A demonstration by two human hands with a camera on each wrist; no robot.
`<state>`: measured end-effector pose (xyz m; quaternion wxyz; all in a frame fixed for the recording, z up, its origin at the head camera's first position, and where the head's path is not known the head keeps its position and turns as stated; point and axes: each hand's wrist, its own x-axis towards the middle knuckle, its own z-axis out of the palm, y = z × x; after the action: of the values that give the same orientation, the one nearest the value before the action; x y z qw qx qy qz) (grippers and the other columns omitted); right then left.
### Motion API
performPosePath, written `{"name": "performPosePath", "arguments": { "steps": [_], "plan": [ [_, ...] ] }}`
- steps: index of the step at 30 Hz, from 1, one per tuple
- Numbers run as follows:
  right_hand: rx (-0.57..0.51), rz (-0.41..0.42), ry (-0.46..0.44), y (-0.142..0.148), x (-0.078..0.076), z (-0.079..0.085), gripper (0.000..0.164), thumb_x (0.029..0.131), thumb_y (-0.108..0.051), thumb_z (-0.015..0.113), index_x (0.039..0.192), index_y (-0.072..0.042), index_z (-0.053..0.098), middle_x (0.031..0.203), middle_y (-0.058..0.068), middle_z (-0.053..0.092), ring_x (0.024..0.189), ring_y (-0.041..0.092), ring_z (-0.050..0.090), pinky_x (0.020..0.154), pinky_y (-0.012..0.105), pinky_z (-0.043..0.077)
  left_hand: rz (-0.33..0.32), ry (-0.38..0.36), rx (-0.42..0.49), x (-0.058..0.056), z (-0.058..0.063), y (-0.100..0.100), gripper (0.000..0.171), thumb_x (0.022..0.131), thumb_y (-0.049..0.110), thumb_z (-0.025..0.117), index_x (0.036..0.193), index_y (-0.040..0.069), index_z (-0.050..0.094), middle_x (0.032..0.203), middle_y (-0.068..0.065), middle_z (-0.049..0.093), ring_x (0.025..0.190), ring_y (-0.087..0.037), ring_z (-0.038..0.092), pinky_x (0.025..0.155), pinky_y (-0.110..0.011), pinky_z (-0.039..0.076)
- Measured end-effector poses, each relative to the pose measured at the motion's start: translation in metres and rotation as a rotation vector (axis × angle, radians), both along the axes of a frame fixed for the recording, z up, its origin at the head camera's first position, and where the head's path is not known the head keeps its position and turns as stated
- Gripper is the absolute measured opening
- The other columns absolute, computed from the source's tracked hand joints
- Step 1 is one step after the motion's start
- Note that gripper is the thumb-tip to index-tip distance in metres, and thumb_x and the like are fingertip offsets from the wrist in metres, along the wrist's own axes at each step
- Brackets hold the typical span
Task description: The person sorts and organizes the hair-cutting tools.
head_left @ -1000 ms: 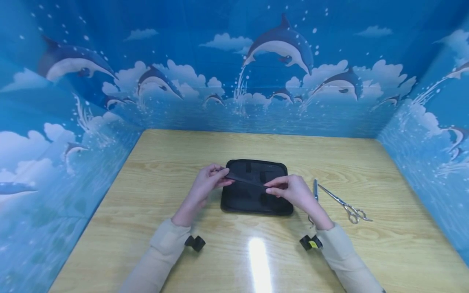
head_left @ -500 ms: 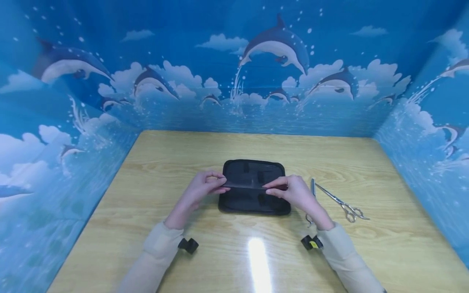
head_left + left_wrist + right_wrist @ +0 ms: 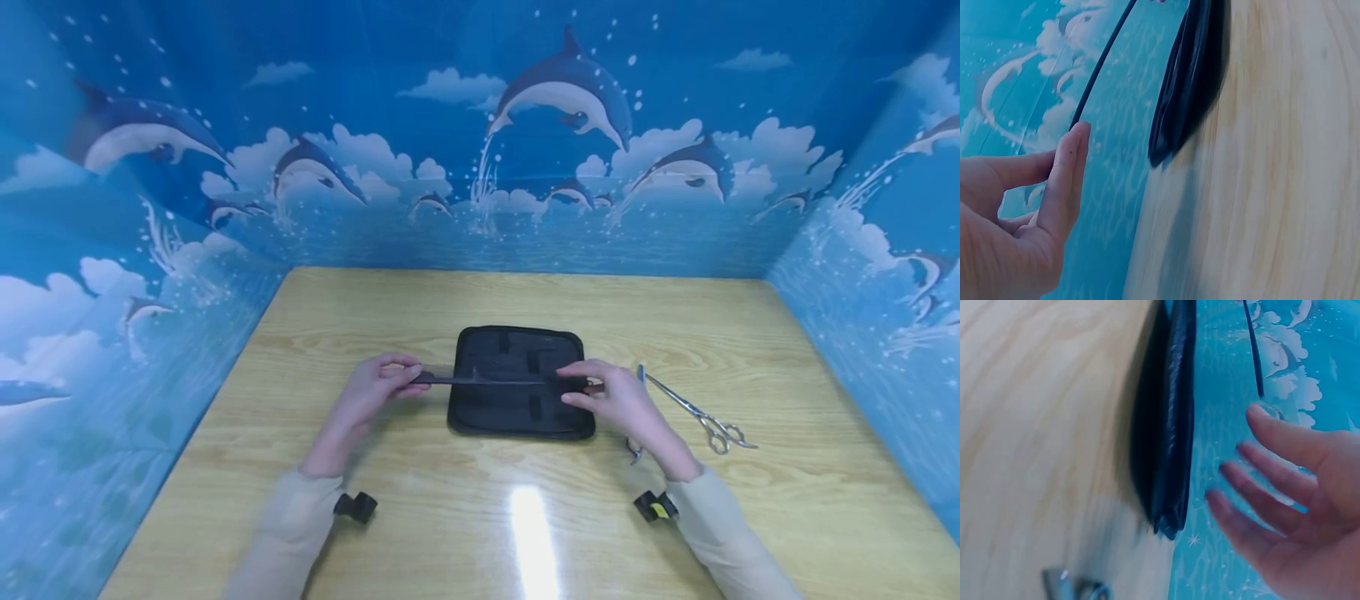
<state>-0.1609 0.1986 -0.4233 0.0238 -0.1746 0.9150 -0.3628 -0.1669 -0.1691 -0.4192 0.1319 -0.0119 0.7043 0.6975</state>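
Observation:
My left hand (image 3: 378,387) pinches one end of a thin black comb (image 3: 491,382), seen nearly edge-on. It is held level above an opened black case (image 3: 480,417) on the table. In the left wrist view the comb (image 3: 1102,65) runs up from the fingertips. My right hand (image 3: 618,400) is by the comb's other end, its fingers spread. In the right wrist view the right hand's fingers (image 3: 1260,494) are apart and the comb's tip (image 3: 1257,375) ends close to one fingertip; whether they touch I cannot tell.
Silver scissors (image 3: 701,417) lie right of the case. A second pair of shears (image 3: 635,450) lies beside them, partly hidden by the right hand. Dark elastic loops (image 3: 534,362) show inside the case. A blue dolphin-print curtain (image 3: 465,225) encloses the wooden table (image 3: 375,308).
The left hand has moved left with the comb, drawing it out from the right hand, whose fingers have spread and shifted slightly right. The comb has turned from slanted to nearly level.

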Motion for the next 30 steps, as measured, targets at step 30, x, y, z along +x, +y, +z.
{"name": "performPosePath", "arguments": {
  "steps": [30],
  "plan": [
    [0.320, 0.025, -0.235, -0.006, 0.000, -0.018, 0.110, 0.081, -0.033, 0.085, 0.158, 0.005, 0.017, 0.168, 0.020, 0.005, 0.146, 0.047, 0.027, 0.111, 0.059, 0.038, -0.024, -0.033, -0.093, -0.004, -0.021, -0.009, 0.032, 0.098, -0.004, 0.059, 0.124, -0.021, 0.050, 0.096, -0.024, 0.073, 0.077, -0.014, 0.074, 0.075, -0.022, 0.060]
  ]
}}
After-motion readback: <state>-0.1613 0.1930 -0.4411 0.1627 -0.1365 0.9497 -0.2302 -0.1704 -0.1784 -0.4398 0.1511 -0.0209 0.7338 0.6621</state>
